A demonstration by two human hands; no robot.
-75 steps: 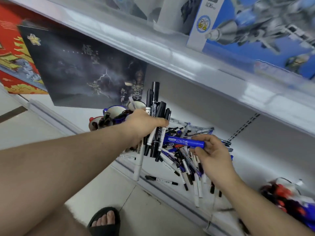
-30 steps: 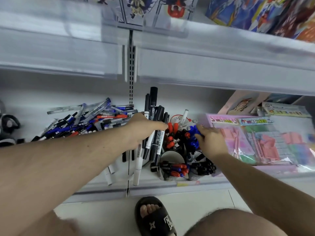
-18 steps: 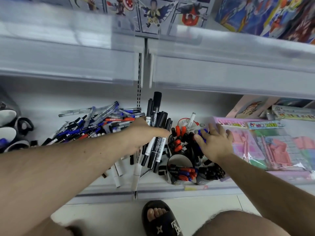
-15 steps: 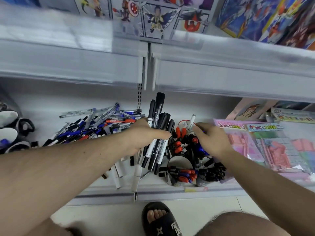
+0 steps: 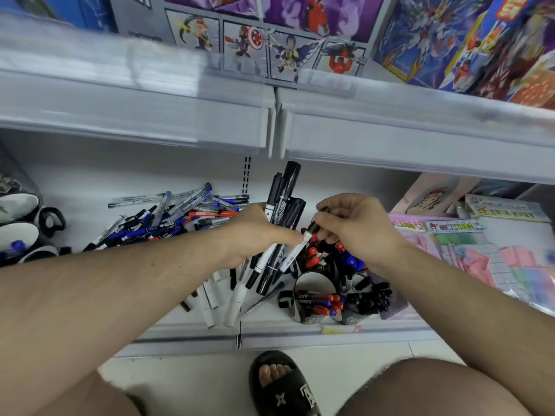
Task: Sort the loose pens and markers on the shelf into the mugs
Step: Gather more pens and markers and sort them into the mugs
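At far left stand white mugs (image 5: 21, 235), and a loose pile of pens (image 5: 168, 217) lies right of them on the shelf (image 5: 300, 333). The left hand (image 5: 255, 232) grips a crowded bundle of markers (image 5: 279, 223); a slackened grip could spill them. The right hand (image 5: 357, 226) pinches a white marker (image 5: 295, 250) above the full mugs (image 5: 330, 298) at right; forcing it in could tip them
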